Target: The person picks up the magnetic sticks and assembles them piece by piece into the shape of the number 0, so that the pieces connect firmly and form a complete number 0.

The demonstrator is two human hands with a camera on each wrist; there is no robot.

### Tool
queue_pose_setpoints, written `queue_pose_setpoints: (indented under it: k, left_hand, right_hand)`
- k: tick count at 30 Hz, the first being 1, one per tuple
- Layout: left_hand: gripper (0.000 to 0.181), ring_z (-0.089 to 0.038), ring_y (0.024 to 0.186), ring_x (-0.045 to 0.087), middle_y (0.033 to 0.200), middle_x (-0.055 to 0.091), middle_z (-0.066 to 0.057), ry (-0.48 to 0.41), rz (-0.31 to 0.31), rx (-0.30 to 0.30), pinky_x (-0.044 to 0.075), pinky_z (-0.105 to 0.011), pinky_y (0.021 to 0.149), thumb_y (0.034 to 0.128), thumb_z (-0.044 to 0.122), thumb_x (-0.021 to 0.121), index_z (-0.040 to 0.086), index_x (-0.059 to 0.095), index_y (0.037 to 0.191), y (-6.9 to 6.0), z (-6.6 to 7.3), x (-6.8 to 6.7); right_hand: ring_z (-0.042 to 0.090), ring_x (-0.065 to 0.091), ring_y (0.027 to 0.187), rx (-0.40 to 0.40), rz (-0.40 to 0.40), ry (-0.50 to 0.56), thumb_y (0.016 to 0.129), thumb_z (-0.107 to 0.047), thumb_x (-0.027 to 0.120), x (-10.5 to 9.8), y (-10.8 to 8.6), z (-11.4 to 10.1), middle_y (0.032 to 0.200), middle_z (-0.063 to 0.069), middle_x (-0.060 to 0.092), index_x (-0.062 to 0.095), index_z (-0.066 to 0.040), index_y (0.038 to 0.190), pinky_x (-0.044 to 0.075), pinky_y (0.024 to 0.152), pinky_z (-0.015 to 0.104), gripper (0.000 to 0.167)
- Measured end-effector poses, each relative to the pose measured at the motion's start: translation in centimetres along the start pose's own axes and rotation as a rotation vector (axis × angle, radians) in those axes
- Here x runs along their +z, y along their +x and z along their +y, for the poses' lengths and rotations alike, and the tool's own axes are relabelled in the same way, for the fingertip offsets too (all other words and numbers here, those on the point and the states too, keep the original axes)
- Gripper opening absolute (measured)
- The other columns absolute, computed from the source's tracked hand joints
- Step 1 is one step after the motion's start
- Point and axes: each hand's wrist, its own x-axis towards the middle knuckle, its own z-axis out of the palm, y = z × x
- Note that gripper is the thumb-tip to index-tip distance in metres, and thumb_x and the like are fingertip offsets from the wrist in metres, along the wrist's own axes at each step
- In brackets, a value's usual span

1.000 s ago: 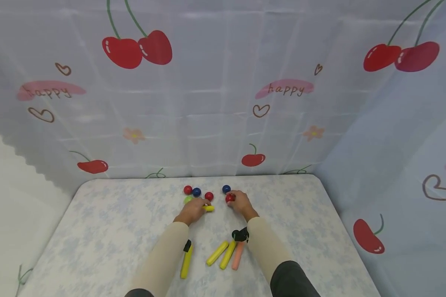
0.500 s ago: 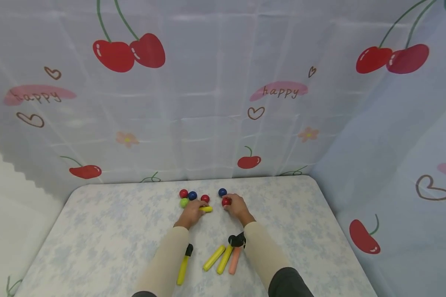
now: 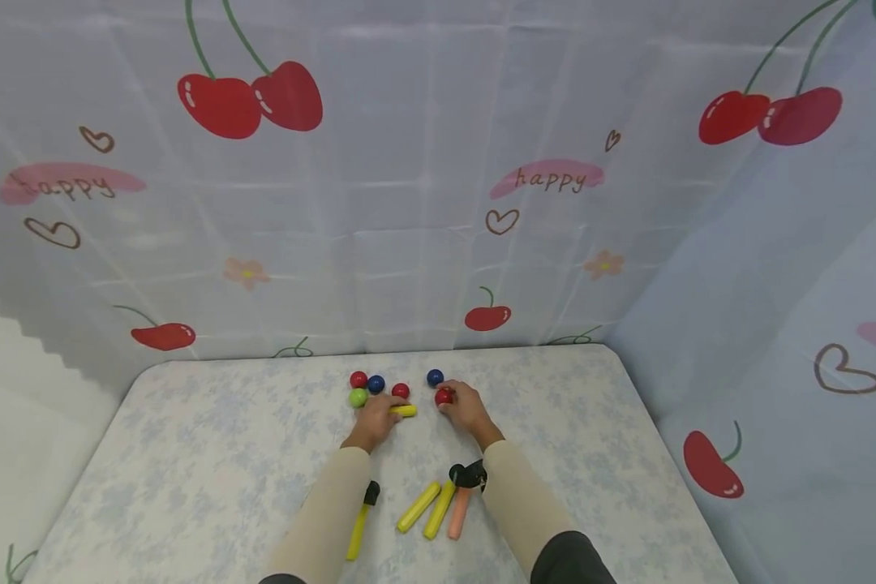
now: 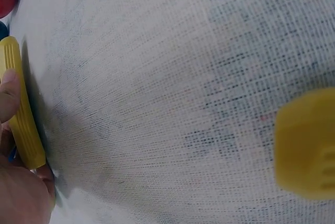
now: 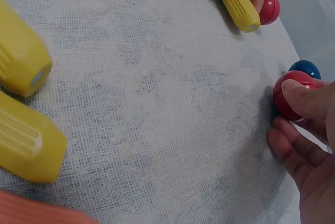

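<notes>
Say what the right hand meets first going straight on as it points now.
Probably the blue ball, just beyond the red ball that the right hand pinches. The gap between the two balls is hard to judge; they may nearly touch.

The head view is bright, the wrist views dimmer. Soft shadow lies beside the right hand (image 5: 320, 182). The nearest yellow stick (image 4: 303, 143) seems out of focus.

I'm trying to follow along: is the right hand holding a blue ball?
No, the right hand has its thumb and fingers on a red ball, with a blue ball behind it.
</notes>
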Motion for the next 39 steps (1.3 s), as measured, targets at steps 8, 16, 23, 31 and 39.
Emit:
queue_pose_setpoints:
  k: [8,16,23,31,39]
  left_hand:
    - [0.027,-0.031,0.110,0.053,0.117,0.061,-0.011,-0.012,0.006,-0.017,0.034,-0.061,0.095,0.0908,0.009,0.065,0.014,0.069,0.117,0.1,0.0,0.0]
    - [0.026,-0.030,0.109,0.053,0.115,0.061,-0.009,-0.025,-0.005,-0.024,0.034,-0.061,0.096,0.0919,0.011,0.064,0.014,0.068,0.117,0.2,-0.1,0.2]
    - [0.026,-0.031,0.110,0.053,0.115,0.062,-0.010,-0.027,-0.010,-0.020,0.032,-0.062,0.097,0.0920,0.010,0.063,0.014,0.069,0.117,0.3,-0.2,0.2]
    - [0.026,-0.032,0.110,0.053,0.117,0.062,-0.011,-0.016,-0.006,-0.008,0.034,-0.061,0.095,0.0922,0.011,0.063,0.013,0.068,0.118,0.3,0.1,0.0]
    - [0.026,-0.032,0.110,0.054,0.116,0.062,-0.010,-0.010,-0.004,-0.021,0.034,-0.061,0.094,0.0912,0.012,0.065,0.013,0.069,0.117,0.2,0.0,0.1]
  right_hand:
    - [0.023,0.055,0.096,-0.012,-0.039,0.043,0.089,-0.004,0.067,-0.2,-0.2,-0.1,0.116,0.013,0.061,0.060,-0.005,0.120,0.048,0.085,0.041,0.032]
    - [0.024,0.059,0.098,-0.057,-0.041,0.100,0.087,-0.004,0.070,0.5,-0.2,-0.1,0.116,0.012,0.064,0.063,-0.004,0.119,0.050,0.083,0.038,0.032]
    - [0.026,0.057,0.105,-0.095,-0.030,0.126,0.086,-0.008,0.072,1.1,-0.4,-0.4,0.114,0.012,0.065,0.068,-0.004,0.112,0.046,0.092,0.045,0.027]
    - [0.021,0.059,0.094,-0.108,-0.015,0.114,0.086,-0.007,0.072,1.4,-0.4,-0.5,0.112,0.010,0.067,0.069,-0.004,0.112,0.049,0.081,0.037,0.026]
    - [0.016,0.056,0.080,-0.077,-0.035,0.157,0.086,-0.008,0.072,1.7,-0.6,-0.7,0.109,0.010,0.067,0.069,-0.005,0.113,0.048,0.070,0.029,0.027]
